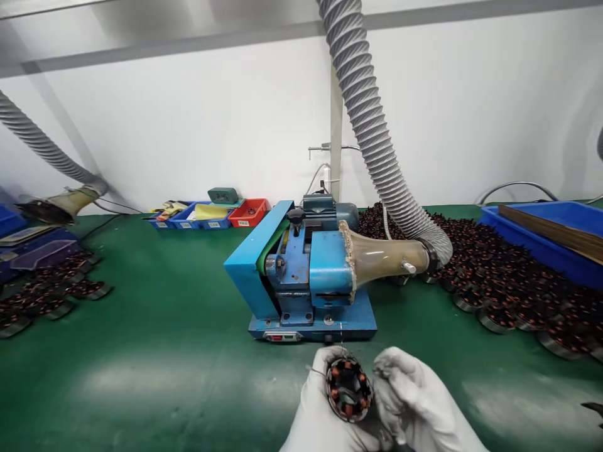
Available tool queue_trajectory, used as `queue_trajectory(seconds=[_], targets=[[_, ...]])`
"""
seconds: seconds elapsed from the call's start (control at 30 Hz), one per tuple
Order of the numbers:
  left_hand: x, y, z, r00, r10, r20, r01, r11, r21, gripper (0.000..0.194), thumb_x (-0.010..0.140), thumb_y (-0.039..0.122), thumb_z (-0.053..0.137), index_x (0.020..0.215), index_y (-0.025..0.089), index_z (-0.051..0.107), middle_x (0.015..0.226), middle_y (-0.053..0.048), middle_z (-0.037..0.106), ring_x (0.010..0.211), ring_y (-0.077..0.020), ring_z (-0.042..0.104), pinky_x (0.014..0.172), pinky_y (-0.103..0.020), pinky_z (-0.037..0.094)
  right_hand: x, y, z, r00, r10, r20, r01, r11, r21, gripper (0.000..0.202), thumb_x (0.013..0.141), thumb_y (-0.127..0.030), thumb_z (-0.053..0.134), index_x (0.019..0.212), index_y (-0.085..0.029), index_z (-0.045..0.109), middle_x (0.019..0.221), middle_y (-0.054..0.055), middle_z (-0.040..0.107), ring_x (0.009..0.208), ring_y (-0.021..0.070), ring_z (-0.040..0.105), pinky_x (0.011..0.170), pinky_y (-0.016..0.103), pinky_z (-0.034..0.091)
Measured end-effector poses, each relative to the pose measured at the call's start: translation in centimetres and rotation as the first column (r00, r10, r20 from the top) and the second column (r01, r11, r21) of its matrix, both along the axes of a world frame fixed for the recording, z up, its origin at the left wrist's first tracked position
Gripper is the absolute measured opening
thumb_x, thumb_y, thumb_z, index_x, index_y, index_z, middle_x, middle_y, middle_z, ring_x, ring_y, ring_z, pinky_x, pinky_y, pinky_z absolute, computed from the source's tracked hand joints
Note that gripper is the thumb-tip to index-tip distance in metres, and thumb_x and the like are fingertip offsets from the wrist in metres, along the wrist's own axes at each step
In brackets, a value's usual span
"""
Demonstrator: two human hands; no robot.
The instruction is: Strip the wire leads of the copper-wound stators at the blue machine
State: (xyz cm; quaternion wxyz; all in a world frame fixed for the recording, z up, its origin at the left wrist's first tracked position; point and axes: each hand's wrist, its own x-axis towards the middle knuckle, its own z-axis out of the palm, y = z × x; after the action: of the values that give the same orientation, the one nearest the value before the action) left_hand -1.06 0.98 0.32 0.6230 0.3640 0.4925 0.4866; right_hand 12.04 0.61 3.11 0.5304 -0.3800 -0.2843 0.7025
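Note:
My left hand (315,408), in a white glove, is wrapped round a motor stator (348,389) with copper coils. The stator's open face is turned up toward me, and thin wire ends stick out at its rim. My right hand (409,395), also gloved, is close against the stator's right side with its fingers curled together. Whatever those fingers hold, if anything, is hidden and slightly blurred. Both hands are above the green table, just in front of a blue belt machine (296,276).
A suction nozzle (391,256) on a grey hose (372,119) joins the machine's right side. Many stators (499,307) are heaped at right, beside a blue crate (570,220); more stators (51,304) lie at left. Small bins, one a red bin (249,212), line the back.

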Motion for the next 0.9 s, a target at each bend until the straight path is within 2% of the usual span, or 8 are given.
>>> queue_trajectory(seconds=[0.07, 0.17, 0.3, 0.43, 0.63, 0.73, 0.83, 0.9], targets=[[-0.4, 0.3, 0.2, 0.995, -0.039, 0.092, 0.042, 0.999, -0.032, 0.047, 0.051, 0.043, 0.08, 0.088, 0.018, 0.063, 0.07, -0.006, 0.067, 0.062, -0.0231, 0.066, 0.061, -0.038, 0.054, 0.4, -0.1, 0.1, 0.996, -0.068, -0.054, 0.073, 0.994, 0.083, 0.033, 0.06, -0.043, 0.08, 0.079, -0.019, 0.068, 0.051, -0.002, 0.058, 0.041, 0.0108, 0.053, 0.041, 0.02, 0.041], [-1.0, -0.2, 1.2, 0.958, -0.095, 0.271, 0.106, 0.994, -0.027, 0.053, 0.056, 0.053, 0.076, 0.095, 0.018, 0.066, 0.088, -0.011, 0.069, 0.087, -0.0291, 0.067, 0.078, -0.042, 0.052, 0.5, -0.2, 0.7, 0.974, -0.149, 0.172, 0.095, 0.953, 0.288, 0.05, 0.04, -0.028, 0.089, 0.087, -0.024, 0.073, 0.083, 0.005, 0.067, 0.076, 0.0225, 0.063, 0.065, 0.03, 0.05], [-0.9, -1.3, 2.3, 0.934, -0.174, 0.311, 0.197, 0.98, -0.042, 0.056, 0.053, 0.055, 0.077, 0.094, 0.019, 0.068, 0.091, -0.011, 0.07, 0.096, -0.0314, 0.064, 0.087, -0.043, 0.048, -0.1, 0.3, 1.8, 0.875, -0.119, 0.469, -0.093, 0.91, 0.404, 0.007, 0.06, -0.023, 0.075, 0.067, -0.024, 0.075, 0.066, 0.0, 0.058, 0.063, 0.017, 0.057, 0.059, 0.026, 0.045], [-0.7, -1.5, 2.4, 0.942, -0.142, 0.303, 0.173, 0.982, -0.077, 0.049, 0.057, 0.057, 0.074, 0.089, 0.019, 0.07, 0.086, -0.01, 0.071, 0.093, -0.0305, 0.065, 0.088, -0.045, 0.048, -0.7, 0.9, 1.6, 0.927, -0.088, 0.366, -0.029, 0.953, 0.303, 0.03, 0.066, -0.033, 0.073, 0.044, -0.017, 0.06, 0.051, -0.004, 0.044, 0.048, 0.0104, 0.042, 0.048, 0.022, 0.036], [-0.6, -0.8, 0.8, 0.877, -0.181, 0.445, 0.259, 0.958, -0.12, 0.047, 0.068, 0.062, 0.061, 0.084, 0.019, 0.071, 0.081, -0.01, 0.072, 0.084, -0.0303, 0.069, 0.084, -0.047, 0.051, -0.4, 0.9, 0.6, 0.971, -0.157, -0.177, 0.16, 0.987, -0.001, 0.033, 0.068, -0.049, 0.072, 0.06, -0.019, 0.063, 0.053, -0.006, 0.045, 0.041, 0.0057, 0.033, 0.04, 0.018, 0.032], [-0.3, -0.2, -0.4, 0.895, -0.164, 0.415, 0.233, 0.965, -0.121, 0.047, 0.066, 0.061, 0.064, 0.084, 0.019, 0.071, 0.08, -0.009, 0.071, 0.087, -0.0306, 0.068, 0.079, -0.045, 0.054, 0.2, 0.7, 1.1, 0.999, -0.018, 0.028, 0.015, 0.995, 0.097, 0.037, 0.052, -0.046, 0.082, 0.077, -0.02, 0.073, 0.068, 0.0, 0.058, 0.052, 0.0109, 0.049, 0.046, 0.022, 0.04], [0.4, 0.0, -1.2, 0.96, -0.13, 0.246, 0.152, 0.986, -0.073, 0.051, 0.064, 0.065, 0.062, 0.085, 0.02, 0.072, 0.081, -0.01, 0.072, 0.091, -0.031, 0.067, 0.079, -0.044, 0.054, 0.1, 0.7, 1.6, 0.953, -0.026, 0.301, -0.045, 0.973, 0.226, 0.024, 0.046, -0.034, 0.086, 0.055, -0.016, 0.073, 0.063, 0.001, 0.056, 0.058, 0.014, 0.052, 0.053, 0.024, 0.042], [0.7, -0.1, -1.4, 0.973, -0.136, 0.187, 0.145, 0.989, -0.035, 0.055, 0.067, 0.069, 0.056, 0.086, 0.019, 0.073, 0.079, -0.01, 0.072, 0.088, -0.0309, 0.068, 0.078, -0.045, 0.054, -0.1, 0.7, 1.6, 0.96, -0.104, 0.258, 0.044, 0.972, 0.23, 0.027, 0.052, -0.037, 0.083, 0.044, -0.016, 0.067, 0.056, -0.001, 0.051, 0.053, 0.0122, 0.048, 0.049, 0.023, 0.04]])
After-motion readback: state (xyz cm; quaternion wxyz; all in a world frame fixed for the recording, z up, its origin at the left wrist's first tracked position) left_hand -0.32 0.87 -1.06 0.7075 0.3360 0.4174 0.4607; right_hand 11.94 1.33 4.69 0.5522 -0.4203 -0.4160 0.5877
